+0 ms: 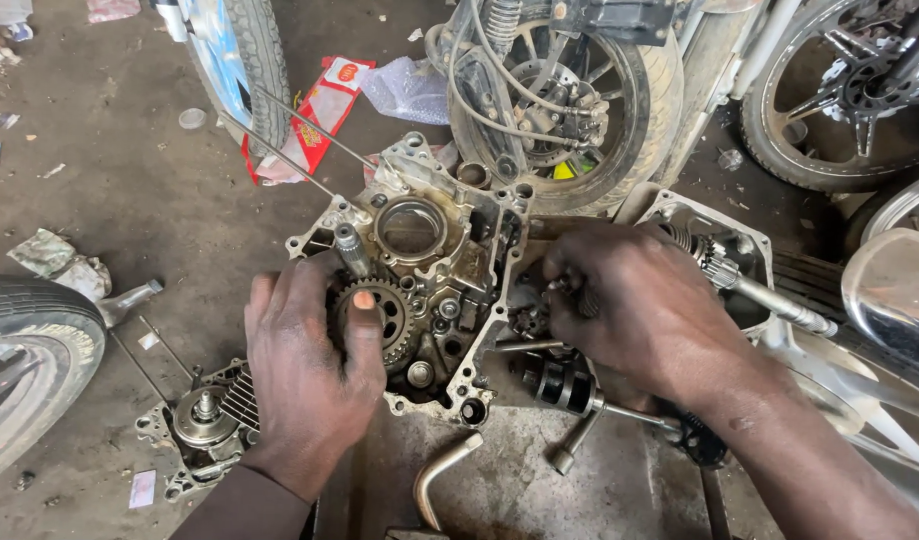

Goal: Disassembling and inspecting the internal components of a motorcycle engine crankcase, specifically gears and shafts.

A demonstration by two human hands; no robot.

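Gear [380, 312] seated left-centre in crankcase half [430, 270], left hand [310, 370] grip pressed on it thumb-down, right hand [645, 305] grip pinching small shaft part [570, 290] just right of case; best kept square while turning, L-wrench [442, 483] below case.

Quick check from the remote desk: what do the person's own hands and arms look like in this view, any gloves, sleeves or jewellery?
Both hands are bare: no gloves, rings or watch show. The left hand comes out of a dark brownish long sleeve reaching the wrist. The right hand has a bare forearm with no sleeve in view. Fingers look smudged with grime.
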